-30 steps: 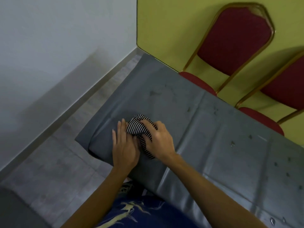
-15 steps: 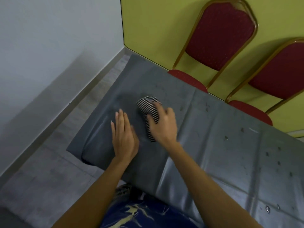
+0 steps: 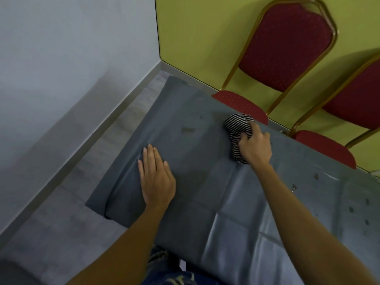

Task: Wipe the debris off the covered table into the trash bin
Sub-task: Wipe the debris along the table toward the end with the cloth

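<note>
Two hands on the grey table cover (image 3: 205, 182): left hand (image 3: 157, 177) flat, right hand (image 3: 256, 147) tight around a striped cloth (image 3: 236, 124).

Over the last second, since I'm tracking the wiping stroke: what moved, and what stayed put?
The right hand, gripping the striped cloth, swept it across the grey cover away from the left hand, toward the far edge by the red chairs. Nothing was taken up or let go. The left hand stayed flat on the cover; debris specks to the right remain.
</note>
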A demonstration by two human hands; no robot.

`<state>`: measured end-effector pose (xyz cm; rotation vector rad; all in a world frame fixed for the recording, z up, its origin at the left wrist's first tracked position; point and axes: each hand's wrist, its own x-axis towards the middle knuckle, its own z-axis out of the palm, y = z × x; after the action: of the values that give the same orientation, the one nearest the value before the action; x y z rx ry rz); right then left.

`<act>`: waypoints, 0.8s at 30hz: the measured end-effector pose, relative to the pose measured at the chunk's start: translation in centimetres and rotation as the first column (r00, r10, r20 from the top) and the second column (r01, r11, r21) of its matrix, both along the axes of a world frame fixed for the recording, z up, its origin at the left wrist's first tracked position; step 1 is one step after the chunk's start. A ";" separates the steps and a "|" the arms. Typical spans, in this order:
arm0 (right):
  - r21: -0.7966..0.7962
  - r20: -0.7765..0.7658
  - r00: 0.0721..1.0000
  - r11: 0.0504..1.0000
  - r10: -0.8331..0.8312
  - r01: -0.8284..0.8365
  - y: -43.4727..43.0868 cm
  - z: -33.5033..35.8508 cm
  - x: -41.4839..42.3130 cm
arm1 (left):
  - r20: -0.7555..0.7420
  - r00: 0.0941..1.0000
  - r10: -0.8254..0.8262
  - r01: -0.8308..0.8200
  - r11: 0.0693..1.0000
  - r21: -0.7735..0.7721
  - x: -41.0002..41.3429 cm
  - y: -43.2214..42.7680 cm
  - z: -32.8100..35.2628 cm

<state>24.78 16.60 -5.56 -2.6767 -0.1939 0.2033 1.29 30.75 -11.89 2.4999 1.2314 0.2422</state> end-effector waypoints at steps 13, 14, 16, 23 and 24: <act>-0.036 0.175 0.722 0.737 0.670 -0.675 11.1 -2.1 -11.1 | -0.121 0.993 -0.011 0.016 0.999 0.041 0.0 0.3 -0.8; -0.010 0.177 0.720 0.733 0.671 -0.680 10.9 -2.1 -9.8 | -0.107 0.994 0.006 -0.003 1.000 0.031 0.2 0.3 -0.7; -0.001 0.216 0.738 0.756 0.640 -0.655 10.6 -2.0 -6.3 | -0.100 0.995 0.013 -0.011 1.000 0.018 0.5 0.1 -0.5; 0.047 -0.004 0.990 0.988 0.144 -0.144 9.7 -1.2 7.2 | -0.127 0.992 0.014 -0.015 1.000 -0.007 0.7 0.0 0.1; 0.106 -0.023 0.995 0.990 0.097 -0.094 10.3 -1.1 6.9 | -0.131 0.991 0.017 -0.017 1.000 -0.001 0.7 0.1 0.2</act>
<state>31.66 26.95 -6.63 -2.5612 -0.3163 0.2532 2.00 30.82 -11.73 2.5394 1.3031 0.0827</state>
